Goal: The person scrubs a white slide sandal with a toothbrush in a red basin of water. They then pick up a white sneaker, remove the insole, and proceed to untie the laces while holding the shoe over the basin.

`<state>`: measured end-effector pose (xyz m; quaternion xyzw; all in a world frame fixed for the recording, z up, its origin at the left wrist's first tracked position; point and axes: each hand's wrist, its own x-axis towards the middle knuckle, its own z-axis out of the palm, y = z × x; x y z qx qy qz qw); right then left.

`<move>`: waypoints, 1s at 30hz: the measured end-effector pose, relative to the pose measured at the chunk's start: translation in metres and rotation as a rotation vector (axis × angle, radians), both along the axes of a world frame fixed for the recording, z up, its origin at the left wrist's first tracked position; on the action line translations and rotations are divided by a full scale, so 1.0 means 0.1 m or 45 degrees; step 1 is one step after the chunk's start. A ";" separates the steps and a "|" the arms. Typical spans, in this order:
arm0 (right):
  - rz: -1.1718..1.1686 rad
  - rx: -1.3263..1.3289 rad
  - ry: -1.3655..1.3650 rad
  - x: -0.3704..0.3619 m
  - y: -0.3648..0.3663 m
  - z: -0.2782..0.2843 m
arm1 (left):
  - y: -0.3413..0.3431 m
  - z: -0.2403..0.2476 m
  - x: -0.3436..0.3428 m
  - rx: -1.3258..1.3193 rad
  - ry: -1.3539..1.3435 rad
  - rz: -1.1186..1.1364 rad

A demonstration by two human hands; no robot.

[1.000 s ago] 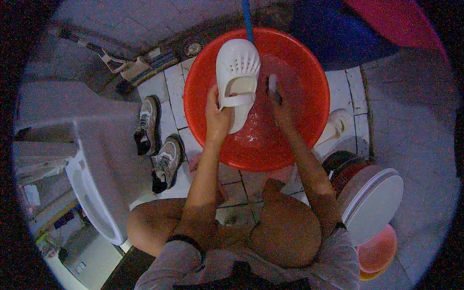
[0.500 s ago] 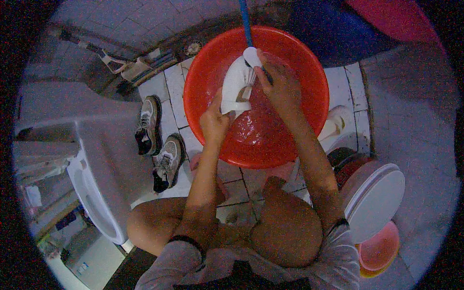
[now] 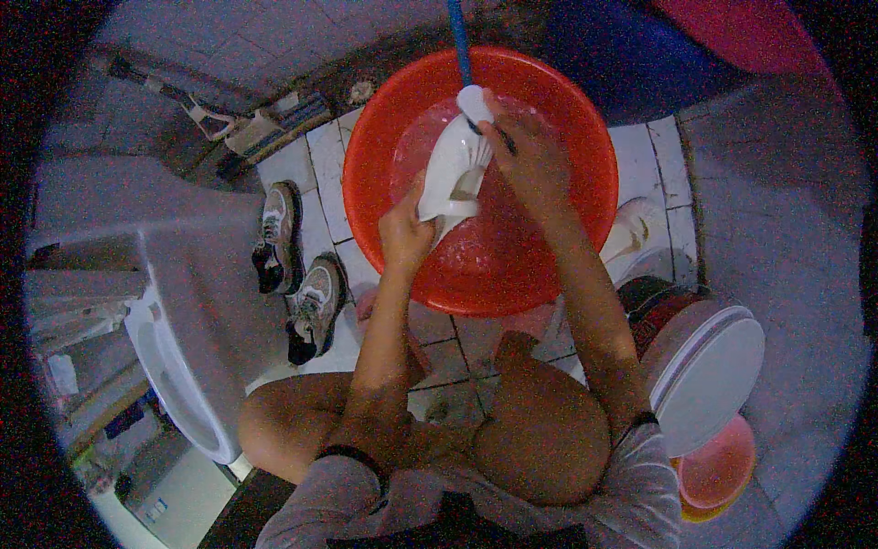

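Note:
Over a red basin (image 3: 366, 174) with water in it, my left hand (image 3: 405, 236) is closed round the heel end of a white shoe (image 3: 445, 165). The shoe tilts with its toe pointing away from me. At the toe, my right hand (image 3: 535, 169) grips a small brush (image 3: 473, 102) with a white back and a dark underside. The brush presses against the shoe's toe and lace area. Part of its handle is hidden by my fingers. A blue hose or pole (image 3: 460, 41) comes in over the basin's far rim, right behind the brush.
Two grey-and-black sneakers (image 3: 315, 306) stand on the tiles left of the basin. Another white shoe (image 3: 633, 233) lies to its right. Nearer on the right are a white-lidded bucket (image 3: 712, 380) and a pink bowl (image 3: 716, 465). A white sink (image 3: 174, 384) is at the left.
The white shoe has turned slightly in my left hand, showing more of its opening. The brush stays at the toe. The whole view has shifted a little.

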<state>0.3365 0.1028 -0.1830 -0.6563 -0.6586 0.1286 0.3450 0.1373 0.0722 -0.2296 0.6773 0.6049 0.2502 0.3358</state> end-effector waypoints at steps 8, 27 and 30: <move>0.142 -0.212 -0.400 -0.34 -0.46 0.22 | -0.06 -0.07 -0.06 0.060 -0.011 0.059; 0.035 -0.420 0.003 -0.16 -0.44 0.15 | -0.05 0.03 0.00 -0.422 -0.555 0.024; 0.012 -0.381 0.149 0.01 -0.35 -0.21 | -0.06 0.11 0.03 -0.540 -0.493 0.025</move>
